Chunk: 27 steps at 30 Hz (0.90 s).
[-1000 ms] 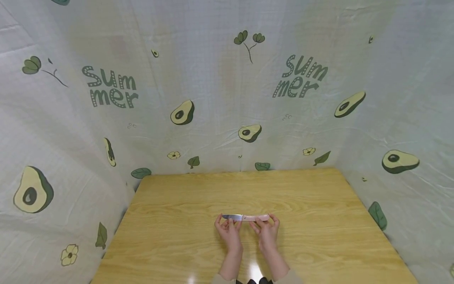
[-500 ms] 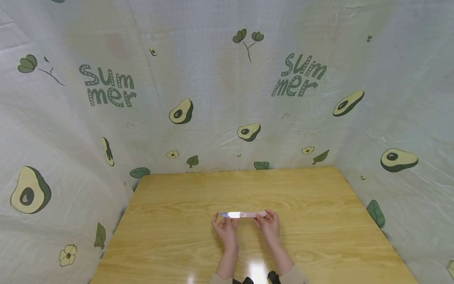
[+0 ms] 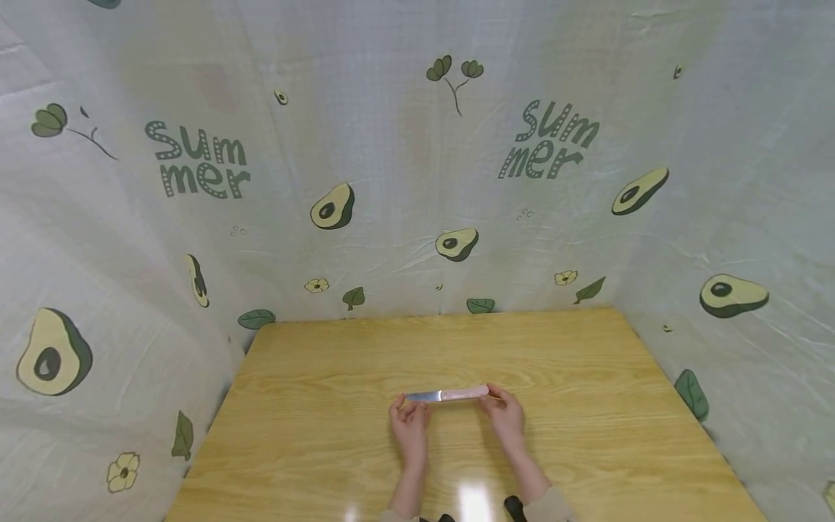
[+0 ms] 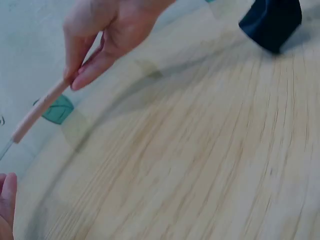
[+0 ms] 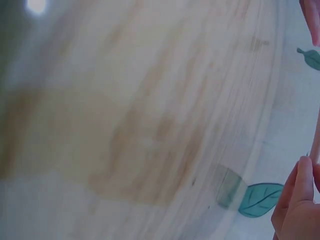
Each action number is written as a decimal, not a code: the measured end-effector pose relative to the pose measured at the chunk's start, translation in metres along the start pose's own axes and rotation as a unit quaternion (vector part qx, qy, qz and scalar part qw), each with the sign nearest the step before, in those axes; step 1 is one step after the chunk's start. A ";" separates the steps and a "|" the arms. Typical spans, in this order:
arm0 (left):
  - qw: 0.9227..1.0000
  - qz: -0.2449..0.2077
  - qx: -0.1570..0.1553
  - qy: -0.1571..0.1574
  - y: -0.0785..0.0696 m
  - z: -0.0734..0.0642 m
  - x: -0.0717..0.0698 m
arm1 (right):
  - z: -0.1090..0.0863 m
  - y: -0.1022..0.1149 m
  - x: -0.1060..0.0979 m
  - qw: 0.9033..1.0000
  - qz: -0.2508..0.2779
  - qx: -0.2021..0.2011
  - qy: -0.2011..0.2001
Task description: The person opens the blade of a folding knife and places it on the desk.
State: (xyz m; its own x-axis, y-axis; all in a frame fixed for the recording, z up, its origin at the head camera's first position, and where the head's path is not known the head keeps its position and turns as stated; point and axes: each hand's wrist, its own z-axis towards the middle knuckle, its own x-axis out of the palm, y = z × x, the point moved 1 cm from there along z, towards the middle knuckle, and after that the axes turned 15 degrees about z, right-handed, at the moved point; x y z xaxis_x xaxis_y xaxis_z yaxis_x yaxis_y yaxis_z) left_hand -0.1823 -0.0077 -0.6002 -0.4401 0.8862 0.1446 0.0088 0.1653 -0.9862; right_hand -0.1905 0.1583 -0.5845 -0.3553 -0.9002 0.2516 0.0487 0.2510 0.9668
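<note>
A small knife (image 3: 464, 394) with a pink handle and a shiny blade is held roughly level above the table, blade toward the left. My left hand (image 3: 409, 429) holds the blade near its tip; its thumb and fingers lie at the blade's end and lower edge. With thumb and fingertips, my right hand (image 3: 507, 420) pinches the butt of the handle. The left wrist view shows the right hand (image 4: 112, 32) pinching the handle (image 4: 42, 110), while only a few fingers of the left hand (image 4: 7, 202) appear. In the right wrist view, the right hand (image 5: 296, 200) shows at the edge.
A wood-grain table (image 3: 313, 420) lies beneath the hands. Pale cloth (image 3: 391, 145) printed with avocados, leaves and lettering surrounds it at the back and both sides. A dark strap-like piece (image 4: 272, 22) shows near the right wrist.
The right hand has shifted outward along the handle to its end, baring more of it. The left hand moved slightly left and keeps the blade end. The knife now tilts slightly up to the right.
</note>
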 end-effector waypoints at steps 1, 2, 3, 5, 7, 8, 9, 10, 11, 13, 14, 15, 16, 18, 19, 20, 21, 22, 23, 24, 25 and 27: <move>1.000 0.017 0.001 0.005 0.001 0.001 -0.002 | 0.000 0.001 0.000 1.000 -0.002 0.003 -0.006; 0.999 0.033 0.002 0.011 0.002 0.003 -0.004 | 0.001 0.003 -0.001 1.000 0.004 0.004 -0.008; 0.999 0.050 0.001 0.018 0.002 0.004 -0.006 | 0.001 0.004 -0.001 1.000 0.004 0.006 -0.012; 0.996 0.081 -0.005 0.030 0.001 0.006 -0.009 | 0.001 0.005 -0.002 1.000 -0.002 0.010 -0.018; 0.992 0.114 -0.010 0.043 0.002 0.009 -0.013 | 0.001 0.006 -0.004 1.000 -0.012 0.013 -0.017; 0.990 0.129 -0.014 0.050 0.002 0.009 -0.015 | 0.001 0.005 -0.004 0.999 -0.023 0.017 -0.016; 0.988 0.140 -0.017 0.057 0.002 0.010 -0.017 | 0.001 0.005 -0.005 0.999 -0.034 0.021 -0.013; 0.987 0.150 -0.020 0.063 0.002 0.011 -0.019 | 0.001 0.004 -0.005 0.999 -0.044 0.026 -0.008; 0.985 0.159 -0.020 0.072 0.001 0.012 -0.021 | 0.001 0.004 -0.006 0.998 -0.053 0.031 -0.002; 0.981 0.168 -0.020 0.090 0.001 0.014 -0.025 | 0.001 0.003 -0.006 0.997 -0.065 0.038 0.012; 0.980 0.171 -0.022 0.099 -0.004 0.012 -0.027 | 0.001 0.003 -0.006 0.997 -0.069 0.041 0.019; 0.979 0.173 -0.026 0.107 -0.004 0.013 -0.028 | 0.001 0.002 -0.006 0.996 -0.070 0.044 0.026; 0.977 0.176 -0.028 0.115 -0.004 0.014 -0.029 | 0.001 0.002 -0.007 0.996 -0.070 0.047 0.032; 0.975 0.178 -0.037 0.130 -0.004 0.016 -0.031 | 0.001 0.001 -0.007 0.995 -0.069 0.055 0.041; 0.973 0.179 -0.043 0.136 -0.005 0.016 -0.031 | 0.002 0.000 -0.008 0.995 -0.066 0.061 0.043; 0.972 0.182 -0.049 0.142 -0.005 0.017 -0.031 | 0.002 0.000 -0.008 0.995 -0.063 0.065 0.045; 0.970 0.184 -0.053 0.148 -0.001 0.020 -0.032 | 0.002 -0.001 -0.008 0.995 -0.059 0.068 0.044; 0.969 0.187 -0.053 0.156 -0.002 0.021 -0.032 | 0.002 -0.001 -0.008 0.995 -0.060 0.069 0.043; 0.966 0.191 -0.054 0.163 -0.002 0.021 -0.032 | 0.002 -0.001 -0.008 0.995 -0.063 0.068 0.042; 0.965 0.194 -0.053 0.171 -0.003 0.022 -0.033 | 0.002 -0.001 -0.008 0.995 -0.066 0.066 0.043; 0.962 0.198 -0.052 0.178 -0.003 0.023 -0.033 | 0.002 -0.002 -0.008 0.995 -0.068 0.066 0.042; 0.958 0.212 -0.045 0.190 -0.004 0.024 -0.034 | 0.002 -0.002 -0.008 0.994 -0.080 0.059 0.045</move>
State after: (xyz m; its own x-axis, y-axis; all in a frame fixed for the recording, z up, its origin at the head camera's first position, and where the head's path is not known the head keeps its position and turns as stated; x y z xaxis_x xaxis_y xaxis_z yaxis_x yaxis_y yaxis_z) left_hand -0.1889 -0.0489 -0.6031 -0.0213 0.9727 -0.2309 0.1989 -0.2222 -0.9545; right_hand -0.1899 0.1661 -0.5889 -0.2640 -0.9590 0.1031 -0.1130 0.1369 0.9841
